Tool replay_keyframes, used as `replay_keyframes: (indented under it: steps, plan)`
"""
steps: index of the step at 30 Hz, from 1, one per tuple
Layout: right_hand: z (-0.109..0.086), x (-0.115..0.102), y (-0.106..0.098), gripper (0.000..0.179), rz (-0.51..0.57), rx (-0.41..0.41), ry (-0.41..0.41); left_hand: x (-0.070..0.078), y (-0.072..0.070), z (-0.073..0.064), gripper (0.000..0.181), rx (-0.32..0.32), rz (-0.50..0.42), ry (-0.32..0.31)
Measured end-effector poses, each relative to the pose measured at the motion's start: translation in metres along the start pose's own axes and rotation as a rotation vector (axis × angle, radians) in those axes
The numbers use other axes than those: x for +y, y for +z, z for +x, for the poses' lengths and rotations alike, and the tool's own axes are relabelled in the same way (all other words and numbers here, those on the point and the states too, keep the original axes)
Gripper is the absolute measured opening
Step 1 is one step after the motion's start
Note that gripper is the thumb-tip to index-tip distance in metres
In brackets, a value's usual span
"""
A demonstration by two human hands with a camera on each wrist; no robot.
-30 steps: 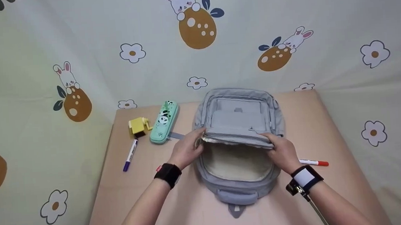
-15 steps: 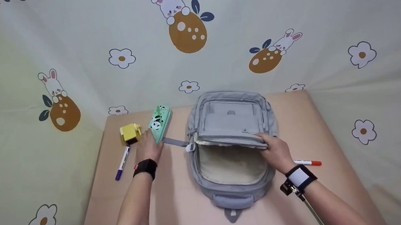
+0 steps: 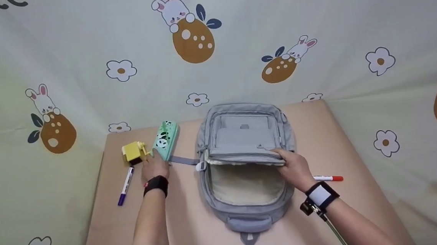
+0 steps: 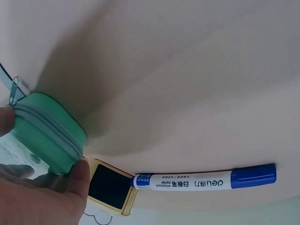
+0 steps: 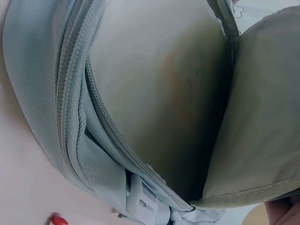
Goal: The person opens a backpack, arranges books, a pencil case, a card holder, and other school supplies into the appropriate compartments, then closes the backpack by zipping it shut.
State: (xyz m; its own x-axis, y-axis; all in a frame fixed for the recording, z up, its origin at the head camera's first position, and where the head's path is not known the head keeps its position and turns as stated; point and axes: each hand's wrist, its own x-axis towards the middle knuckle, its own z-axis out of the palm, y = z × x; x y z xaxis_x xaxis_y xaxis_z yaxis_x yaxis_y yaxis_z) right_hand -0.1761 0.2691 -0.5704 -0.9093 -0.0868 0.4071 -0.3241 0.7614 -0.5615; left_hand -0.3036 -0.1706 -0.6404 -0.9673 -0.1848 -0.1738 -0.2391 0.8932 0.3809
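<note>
A mint green pencil case (image 3: 163,141) with panda pictures lies left of the backpack. My left hand (image 3: 155,169) holds its near end; in the left wrist view, the fingers (image 4: 78,180) and the thumb sit on opposite sides of the zipped case (image 4: 35,119). The grey backpack (image 3: 244,138) lies with its main compartment unzipped. Its front panel is lifted by my right hand (image 3: 297,169), which grips the edge. In the right wrist view, the pale lining (image 5: 145,70) shows, and part of the right hand (image 5: 283,211) appears at the lower right corner.
A yellow hand-crank pencil sharpener (image 3: 133,152) stands left of the pencil case. The blue-capped whiteboard marker (image 3: 126,186) lies in front of it. Right of the backpack lies a red-capped marker (image 3: 328,178), partly behind the right hand. A grey strap (image 3: 184,160) runs from backpack to pencil case.
My left hand has let go of the backpack's edge, moved left and taken hold of the pencil case. My right hand keeps holding the panel. The head view has shifted slightly.
</note>
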Motion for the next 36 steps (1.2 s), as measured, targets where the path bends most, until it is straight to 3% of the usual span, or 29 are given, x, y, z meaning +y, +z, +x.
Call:
replay_keyframes:
  steps: [6,12,18,22,30,33,36]
  plan:
    - [0.000,0.000,0.000,0.030,-0.002,0.030,-0.005,-0.003,-0.003,-0.016,0.072,-0.028,-0.022,0.005]
    - [0.000,0.000,-0.005,0.029,0.020,0.035,0.017,0.000,-0.009,-0.042,0.083,-0.078,-0.098,-0.019]
    - [0.000,0.001,-0.006,0.027,0.016,0.032,0.024,-0.004,-0.017,-0.070,0.070,-0.149,-0.071,-0.008]
    - [0.001,0.001,-0.006,0.025,0.008,0.033,0.023,-0.010,-0.016,-0.087,0.064,-0.182,-0.108,0.005]
    - [0.007,-0.003,-0.003,0.024,0.017,0.033,0.038,-0.021,0.001,-0.095,0.082,-0.120,-0.166,0.059]
    - [0.008,-0.005,-0.002,0.024,0.017,0.033,0.036,-0.028,-0.005,-0.098,0.081,-0.119,-0.181,0.068]
    - [0.010,-0.007,-0.004,0.024,0.009,0.042,0.024,-0.034,-0.020,-0.106,0.084,-0.153,-0.211,0.072]
